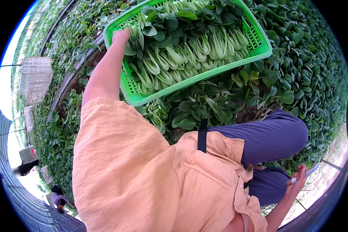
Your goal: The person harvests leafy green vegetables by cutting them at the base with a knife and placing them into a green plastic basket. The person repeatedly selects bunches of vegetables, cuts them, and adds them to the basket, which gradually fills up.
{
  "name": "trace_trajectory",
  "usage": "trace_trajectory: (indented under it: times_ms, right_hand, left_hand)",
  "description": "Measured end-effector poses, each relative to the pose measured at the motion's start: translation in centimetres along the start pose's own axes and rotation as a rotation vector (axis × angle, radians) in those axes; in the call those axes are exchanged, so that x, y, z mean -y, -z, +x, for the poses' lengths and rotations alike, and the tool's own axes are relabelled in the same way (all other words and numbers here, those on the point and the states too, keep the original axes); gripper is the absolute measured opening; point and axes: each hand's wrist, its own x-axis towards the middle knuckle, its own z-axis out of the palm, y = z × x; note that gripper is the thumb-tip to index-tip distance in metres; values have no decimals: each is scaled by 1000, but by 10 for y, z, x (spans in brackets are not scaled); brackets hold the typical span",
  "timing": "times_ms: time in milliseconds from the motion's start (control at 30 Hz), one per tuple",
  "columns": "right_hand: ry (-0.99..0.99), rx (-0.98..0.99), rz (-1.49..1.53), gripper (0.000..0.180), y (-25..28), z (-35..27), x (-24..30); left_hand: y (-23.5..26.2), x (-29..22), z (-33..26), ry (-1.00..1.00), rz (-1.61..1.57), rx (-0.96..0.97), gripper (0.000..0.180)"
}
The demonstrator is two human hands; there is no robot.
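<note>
A bright green plastic crate (205, 75) with latticed walls stands on the plants ahead of me. Inside lie rows of bok choy (178, 58), pale stems toward me in the front row and dark leaves behind. My left hand (121, 35) is closed round the crate's left rim, its fingertips partly hidden beside the leaves. Low at the right, beyond my bent knee, my right hand (296, 180) grips a knife (311, 170). Its pale blade points out to the right, and part of the handle shows between the fingers.
Dense leafy plants (313, 73) grow on the right. Cut greens (189, 112) lie between the crate and my legs. A dark hose (67, 79) runs along the left. Other people (60, 197) are far off at the lower left, near pale stacked crates (35, 77).
</note>
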Motion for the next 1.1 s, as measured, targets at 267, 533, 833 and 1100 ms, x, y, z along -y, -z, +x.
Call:
trace_trajectory:
  times_ms: [267, 533, 833, 1100]
  right_hand:
    - [-35, 90, 64, 30, -16, -10, -14]
    - [-58, 94, 88, 27, -11, 3, -20]
    - [-75, 81, 115, 33, -12, 10, -36]
    - [-70, 58, 183, 33, -2, 25, -43]
  left_hand:
    - [22, -5, -133, -651, 100, -232, 54]
    - [45, 2, -118, -519, 118, -56, 42]
    - [83, -9, -79, -297, -419, 222, 22]
    - [109, -36, -75, -199, -558, 95, 15]
